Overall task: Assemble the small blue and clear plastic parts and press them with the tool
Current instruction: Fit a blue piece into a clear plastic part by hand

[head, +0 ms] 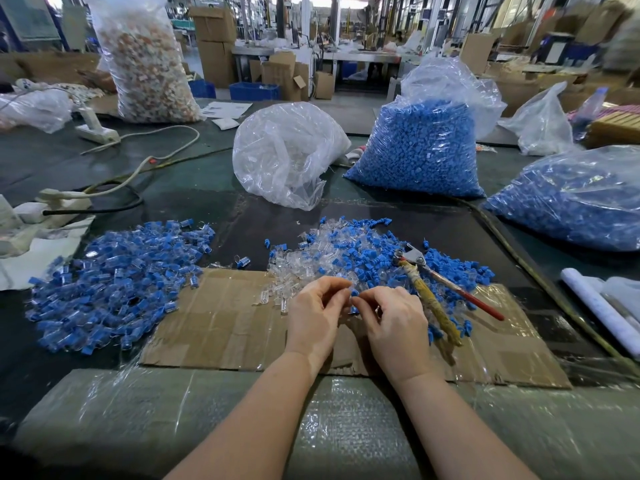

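- Blue and clear parts [346,251] lie loose in a heap just beyond my fingertips, on the far edge of the cardboard [221,327].
- My left hand [313,315] and right hand [394,323] meet fingertip to fingertip, each pinching something small; which piece sits in which hand I cannot tell.
- Pliers [433,289] lie to the right, beside my right hand, handles pointing near-right, so that hand is closer for pressing.
- Finished pieces [117,282] pile up to the left.

The fingertips of the left hand [317,315] and right hand [394,323] hide whatever small part they pinch, perhaps clear. The blue-filled bag [571,202] is cut off at the right edge.
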`<state>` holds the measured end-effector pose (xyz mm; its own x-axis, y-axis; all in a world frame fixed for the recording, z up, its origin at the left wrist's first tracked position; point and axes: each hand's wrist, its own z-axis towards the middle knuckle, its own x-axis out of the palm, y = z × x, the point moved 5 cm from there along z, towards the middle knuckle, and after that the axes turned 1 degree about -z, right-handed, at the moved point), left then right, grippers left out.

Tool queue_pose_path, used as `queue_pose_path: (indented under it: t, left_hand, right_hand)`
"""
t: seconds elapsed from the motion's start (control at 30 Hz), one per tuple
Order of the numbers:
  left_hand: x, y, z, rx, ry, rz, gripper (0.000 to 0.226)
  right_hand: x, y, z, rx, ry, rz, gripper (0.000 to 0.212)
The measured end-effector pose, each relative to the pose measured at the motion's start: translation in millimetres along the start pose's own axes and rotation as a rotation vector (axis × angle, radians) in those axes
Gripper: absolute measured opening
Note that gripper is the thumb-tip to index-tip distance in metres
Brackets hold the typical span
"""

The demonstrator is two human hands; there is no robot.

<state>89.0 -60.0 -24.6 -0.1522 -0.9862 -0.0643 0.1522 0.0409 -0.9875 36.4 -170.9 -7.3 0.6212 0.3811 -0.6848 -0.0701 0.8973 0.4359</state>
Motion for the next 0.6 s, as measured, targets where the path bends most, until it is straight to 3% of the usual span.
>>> queue_pose_path:
  t: [0.3, 0.6]
  left_hand:
    - [0.2, 0.3, 1.6, 0.015, 0.013, 0.042, 0.021]
    - [2.1, -4.4, 7.8, -0.082, 0.017, -0.051, 0.023]
  right_hand:
    - [-1.4, 2.4, 0.1, -0.031, -0.021, -0.019, 0.008]
    - [-14.1, 3.9, 7.7, -0.063, -0.038, -0.078, 0.003]
